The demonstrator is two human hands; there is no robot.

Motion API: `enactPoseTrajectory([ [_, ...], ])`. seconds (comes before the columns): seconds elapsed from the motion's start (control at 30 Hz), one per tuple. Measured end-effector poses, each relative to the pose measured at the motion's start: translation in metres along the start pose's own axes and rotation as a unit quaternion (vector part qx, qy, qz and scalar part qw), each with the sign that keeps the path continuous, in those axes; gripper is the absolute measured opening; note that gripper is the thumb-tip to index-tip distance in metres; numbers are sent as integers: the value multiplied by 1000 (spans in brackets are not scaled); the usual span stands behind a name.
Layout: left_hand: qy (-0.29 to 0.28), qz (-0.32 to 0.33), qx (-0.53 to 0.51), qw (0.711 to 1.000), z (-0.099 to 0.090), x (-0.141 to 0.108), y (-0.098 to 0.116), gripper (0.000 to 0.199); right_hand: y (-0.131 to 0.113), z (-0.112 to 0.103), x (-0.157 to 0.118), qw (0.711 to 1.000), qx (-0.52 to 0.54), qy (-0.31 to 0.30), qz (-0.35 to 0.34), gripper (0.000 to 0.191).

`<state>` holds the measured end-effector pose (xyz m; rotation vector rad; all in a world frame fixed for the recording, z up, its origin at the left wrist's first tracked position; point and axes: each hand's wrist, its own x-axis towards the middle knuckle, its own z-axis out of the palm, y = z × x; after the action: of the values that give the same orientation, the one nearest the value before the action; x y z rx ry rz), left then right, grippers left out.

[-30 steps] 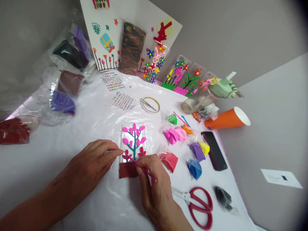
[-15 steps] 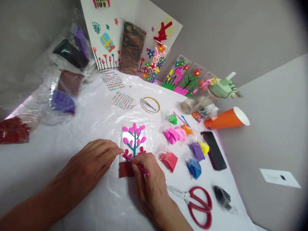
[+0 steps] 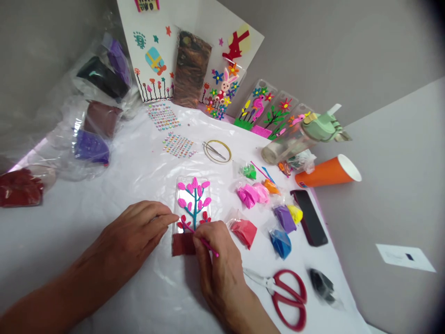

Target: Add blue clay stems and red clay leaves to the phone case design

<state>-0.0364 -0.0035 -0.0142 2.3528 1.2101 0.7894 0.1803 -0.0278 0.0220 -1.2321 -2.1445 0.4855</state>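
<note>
A clear phone case (image 3: 178, 197) lies flat on the white table cover, decorated with a teal clay stem, pink leaves, red leaves low down and a brown clay block (image 3: 182, 245) at its bottom. My right hand (image 3: 222, 264) pinches a thin pink modelling tool (image 3: 210, 248), whose tip meets the red clay leaves (image 3: 183, 222) at the lower left. Stretched out from the left, my left hand (image 3: 144, 227) holds nothing; its fingertips rest at the case's left edge. My right fingers hide part of the lower right of the case.
Right of the case lie bagged clay pieces, including a red one (image 3: 244, 233) and a blue one (image 3: 281, 243), plus red-handled scissors (image 3: 288, 297) and a dark phone (image 3: 309, 218). Behind are gem sheets (image 3: 179, 145), tweezers in a ring (image 3: 217, 150), an orange cup (image 3: 327, 170) and a bottle (image 3: 292, 144).
My right hand has shifted slightly to the right with the modelling tool, its tip still at the lower left red leaves. My left hand has barely moved.
</note>
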Motion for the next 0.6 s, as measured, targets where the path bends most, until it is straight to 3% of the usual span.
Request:
enactPoseTrajectory([
  [0.37, 0, 7, 5, 1000, -1, 2, 1, 28, 1, 4, -1, 998, -41, -41, -16, 26],
  [0.6, 0, 0, 4, 1000, -1, 0, 0, 28, 2, 5, -2, 999, -35, -10, -10, 22],
])
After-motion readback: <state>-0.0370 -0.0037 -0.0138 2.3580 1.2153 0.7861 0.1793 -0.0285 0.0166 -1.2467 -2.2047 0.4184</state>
